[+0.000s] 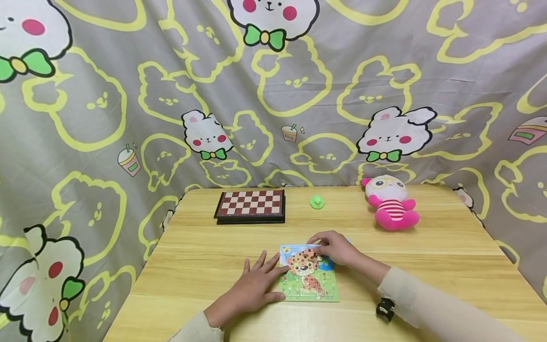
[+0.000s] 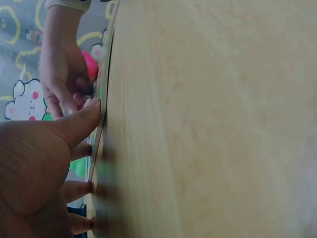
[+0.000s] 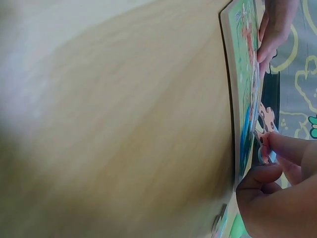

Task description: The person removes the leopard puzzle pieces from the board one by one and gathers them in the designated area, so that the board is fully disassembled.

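Observation:
A jigsaw puzzle (image 1: pixel 295 290) with a cartoon leopard on grass lies flat on the wooden table. My left hand (image 1: pixel 255 285) rests at its left side, fingers spread and fairly straight, with the thumb and a fingertip touching the edge. Over the upper right of the picture, my right hand (image 1: pixel 335 248) pinches a spotted puzzle piece (image 3: pixel 268 119) between thumb and fingers. In the right wrist view that piece is tilted up from the board. The left wrist view shows my left thumb (image 2: pixel 81 121) against the board's edge.
Behind the puzzle stand a checkered chessboard box (image 1: pixel 251 205), a small green duck (image 1: pixel 317 202) and a pink plush toy (image 1: pixel 392 204). Just past my right hand lies a small bluish piece (image 3: pixel 220 223) on the table. A patterned curtain (image 1: pixel 273 156) hangs along the table's back edge.

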`<state>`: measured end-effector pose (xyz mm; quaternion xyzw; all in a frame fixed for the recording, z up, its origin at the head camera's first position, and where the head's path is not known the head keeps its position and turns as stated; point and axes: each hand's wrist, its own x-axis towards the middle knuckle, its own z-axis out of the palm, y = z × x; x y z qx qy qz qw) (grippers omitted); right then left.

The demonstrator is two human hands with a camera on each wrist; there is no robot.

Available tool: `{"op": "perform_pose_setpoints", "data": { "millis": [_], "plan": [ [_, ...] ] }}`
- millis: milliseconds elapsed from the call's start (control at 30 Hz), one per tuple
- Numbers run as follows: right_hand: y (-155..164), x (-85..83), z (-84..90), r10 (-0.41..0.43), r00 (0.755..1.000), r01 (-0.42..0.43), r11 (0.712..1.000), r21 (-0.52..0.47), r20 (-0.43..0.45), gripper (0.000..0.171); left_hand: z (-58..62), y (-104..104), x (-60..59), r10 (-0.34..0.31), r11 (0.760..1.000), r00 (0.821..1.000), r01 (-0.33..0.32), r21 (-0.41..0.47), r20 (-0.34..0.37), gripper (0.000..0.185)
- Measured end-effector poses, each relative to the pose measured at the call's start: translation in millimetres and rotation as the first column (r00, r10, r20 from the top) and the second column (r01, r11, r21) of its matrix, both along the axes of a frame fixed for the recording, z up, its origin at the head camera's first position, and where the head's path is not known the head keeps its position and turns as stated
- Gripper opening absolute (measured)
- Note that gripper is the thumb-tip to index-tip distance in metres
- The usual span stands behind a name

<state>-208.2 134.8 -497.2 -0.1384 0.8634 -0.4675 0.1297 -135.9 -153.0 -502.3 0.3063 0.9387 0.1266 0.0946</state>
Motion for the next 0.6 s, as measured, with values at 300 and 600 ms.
{"op": "perform_pose_setpoints", "data": {
  "millis": [300,600],
  "plan": [
    [14,1.5,0.5,-0.037,0.999,0.037,0.999,0.002,0.015,0.017,0.4,0,0.1,-0.001,1.000,1.000,0.001,0.006,0.010,0.070],
    [31,3.1,1.1,-0.048,0.999,0.048,0.999,-0.002,0.007,0.017,0.0,0,0.6,-0.006,1.000,1.000,0.006,0.016,0.011,0.069]
  ]
}}
